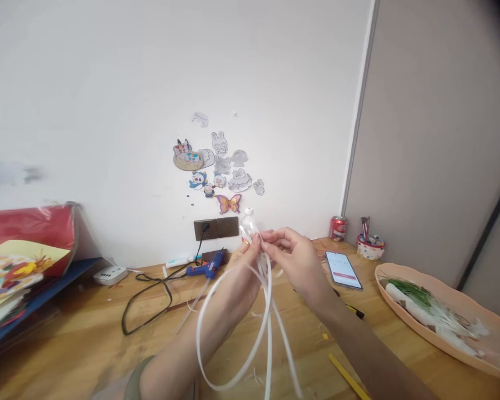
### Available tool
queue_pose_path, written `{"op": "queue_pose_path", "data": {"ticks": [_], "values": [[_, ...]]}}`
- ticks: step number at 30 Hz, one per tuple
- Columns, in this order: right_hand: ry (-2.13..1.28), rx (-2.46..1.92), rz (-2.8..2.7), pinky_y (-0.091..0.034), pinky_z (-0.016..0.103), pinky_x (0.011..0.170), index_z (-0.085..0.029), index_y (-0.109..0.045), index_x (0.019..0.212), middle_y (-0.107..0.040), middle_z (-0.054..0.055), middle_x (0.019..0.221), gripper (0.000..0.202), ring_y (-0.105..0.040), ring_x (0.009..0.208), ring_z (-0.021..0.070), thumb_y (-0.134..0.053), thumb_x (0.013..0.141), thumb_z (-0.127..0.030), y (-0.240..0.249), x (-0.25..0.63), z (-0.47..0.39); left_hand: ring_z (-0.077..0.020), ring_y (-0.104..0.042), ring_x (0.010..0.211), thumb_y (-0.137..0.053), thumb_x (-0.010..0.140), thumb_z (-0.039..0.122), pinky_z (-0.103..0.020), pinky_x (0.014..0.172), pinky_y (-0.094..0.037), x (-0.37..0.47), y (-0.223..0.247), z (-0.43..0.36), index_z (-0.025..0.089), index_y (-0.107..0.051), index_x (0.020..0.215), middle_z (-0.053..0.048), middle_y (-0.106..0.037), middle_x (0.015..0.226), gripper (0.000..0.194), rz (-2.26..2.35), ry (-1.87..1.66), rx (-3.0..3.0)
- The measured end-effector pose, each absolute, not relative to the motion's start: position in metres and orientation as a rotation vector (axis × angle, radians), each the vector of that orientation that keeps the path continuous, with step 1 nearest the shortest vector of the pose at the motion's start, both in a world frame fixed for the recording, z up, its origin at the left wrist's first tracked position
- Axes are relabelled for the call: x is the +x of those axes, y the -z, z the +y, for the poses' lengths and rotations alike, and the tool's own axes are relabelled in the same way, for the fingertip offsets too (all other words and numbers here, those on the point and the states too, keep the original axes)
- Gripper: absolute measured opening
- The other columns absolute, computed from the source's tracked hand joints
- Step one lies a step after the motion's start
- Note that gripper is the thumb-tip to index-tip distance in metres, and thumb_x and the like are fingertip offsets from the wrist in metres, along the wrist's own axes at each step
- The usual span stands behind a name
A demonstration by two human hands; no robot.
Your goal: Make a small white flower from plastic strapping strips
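Observation:
Both hands meet in the middle of the view, above the wooden table. Pinched between thumb and fingers of my left hand (245, 264) is a white plastic strip (268, 328). My right hand (295, 258) pinches the strip at nearly the same spot, fingertips against the left ones. One length curves out into a large loop to the left, and other lengths hang straight down. Short white ends stick up over the fingertips. Behind them stands a clear bottle (249, 213) with a white cap, mostly hidden by the hands.
A blue glue gun (206, 266) with a black cord lies left of the hands. Right are a phone (344, 270), a red can (338, 228), a small cup (370, 247) and a peach tray (437, 347) with green and white material. A yellow stick (349, 378) lies near the front.

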State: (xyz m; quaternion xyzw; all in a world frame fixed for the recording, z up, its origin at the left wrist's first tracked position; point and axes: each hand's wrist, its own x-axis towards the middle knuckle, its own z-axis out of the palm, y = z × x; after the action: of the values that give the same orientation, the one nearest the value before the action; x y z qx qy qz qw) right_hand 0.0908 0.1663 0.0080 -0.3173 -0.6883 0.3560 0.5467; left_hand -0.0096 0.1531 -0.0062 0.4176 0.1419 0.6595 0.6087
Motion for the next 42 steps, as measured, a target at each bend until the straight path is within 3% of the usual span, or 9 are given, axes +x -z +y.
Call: {"op": "queue_pose_path", "data": {"ticks": [4,8,13,17,26,33,37,40,42], "values": [[-0.81,-0.761,-1.823,-0.047,0.03,0.072,-0.016,-0.064,0.085,-0.068,0.003,0.081,0.011,-0.061,0.078,0.0159,-0.056,0.077,-0.017,-0.002,0.086,0.174,-0.0136,-0.06,0.085,-0.052,0.082,0.023,-0.025,0.077,-0.044,-0.022,0.003,0.162,0.017,-0.061,0.071,-0.003,-0.066,0.093,0.015,0.36,-1.618,0.991],[-0.789,-0.812,-2.011,-0.047,0.035,0.075,-0.013,-0.061,0.088,-0.065,0.002,0.085,0.014,-0.061,0.08,0.0155,-0.053,0.083,-0.023,0.008,0.084,0.185,-0.0181,-0.059,0.095,-0.051,0.083,0.025,-0.028,0.08,-0.045,-0.037,0.0,0.171,0.018,-0.057,0.068,-0.002,-0.067,0.078,0.017,0.374,-1.642,0.991],[-0.751,-0.946,-2.275,-0.049,0.034,0.07,-0.012,-0.06,0.089,-0.062,0.002,0.089,0.019,-0.06,0.079,0.0161,-0.052,0.084,-0.028,0.033,0.09,0.198,-0.0099,-0.063,0.068,-0.045,0.086,0.022,-0.024,0.069,-0.048,-0.061,-0.007,0.182,0.018,-0.054,0.069,0.003,-0.063,0.071,0.019,0.394,-1.705,0.946],[-0.661,-1.117,-2.417,-0.049,0.032,0.067,-0.012,-0.059,0.094,-0.061,0.002,0.093,0.021,-0.06,0.078,0.0163,-0.052,0.084,-0.029,0.059,0.104,0.2,-0.0029,-0.05,0.045,-0.04,0.089,0.023,-0.015,0.048,-0.042,-0.082,-0.017,0.186,0.018,-0.053,0.067,0.006,-0.055,0.06,0.026,0.364,-1.804,0.93],[-0.463,-1.481,-2.528,-0.048,0.033,0.07,-0.014,-0.059,0.088,-0.062,0.002,0.086,0.02,-0.059,0.076,0.0141,-0.048,0.087,-0.03,0.083,0.175,0.202,-0.0029,-0.032,0.033,-0.038,0.09,0.022,-0.014,0.03,-0.026,-0.142,-0.04,0.179,0.015,-0.051,0.063,0.009,-0.039,0.046,0.03,0.319,-2.178,0.849],[-0.664,-1.262,-2.544,-0.045,0.028,0.059,-0.016,-0.063,0.064,-0.063,0.0,0.063,0.021,-0.059,0.062,0.0147,-0.058,0.077,-0.032,0.064,0.191,0.204,-0.0024,-0.028,0.031,-0.039,0.089,0.02,-0.013,0.029,-0.021,-0.135,-0.043,0.178,0.015,-0.05,0.063,0.009,-0.036,0.043,0.029,0.326,-2.38,0.929],[-0.694,-1.025,-2.343,-0.042,0.034,0.076,-0.019,-0.063,0.089,-0.065,0.006,0.095,0.029,-0.058,0.088,0.0221,-0.043,0.084,-0.04,0.022,0.152,0.199,-0.0032,-0.029,0.033,-0.044,0.087,0.023,-0.012,0.031,-0.022,-0.098,-0.038,0.174,0.017,-0.052,0.062,0.008,-0.036,0.043,0.027,0.342,-2.333,1.023],[-0.772,-0.803,-2.21,-0.031,0.033,0.095,-0.021,-0.038,0.124,-0.043,0.007,0.132,0.047,-0.041,0.117,0.0202,-0.038,0.085,-0.047,-0.009,0.1,0.188,-0.0037,-0.03,0.036,-0.043,0.087,0.023,-0.012,0.034,-0.024,-0.072,-0.035,0.166,0.017,-0.053,0.064,0.007,-0.036,0.044,0.026,0.346,-2.262,1.07],[-0.896,-0.62,-2.236,-0.033,0.031,0.095,-0.022,-0.034,0.127,-0.04,0.006,0.134,0.053,-0.04,0.117,0.0194,-0.044,0.083,-0.048,-0.021,0.067,0.182,-0.0041,-0.03,0.037,-0.042,0.088,0.022,-0.012,0.035,-0.026,-0.062,-0.034,0.161,0.017,-0.053,0.066,0.007,-0.036,0.045,0.026,0.342,-2.221,1.084]]}}
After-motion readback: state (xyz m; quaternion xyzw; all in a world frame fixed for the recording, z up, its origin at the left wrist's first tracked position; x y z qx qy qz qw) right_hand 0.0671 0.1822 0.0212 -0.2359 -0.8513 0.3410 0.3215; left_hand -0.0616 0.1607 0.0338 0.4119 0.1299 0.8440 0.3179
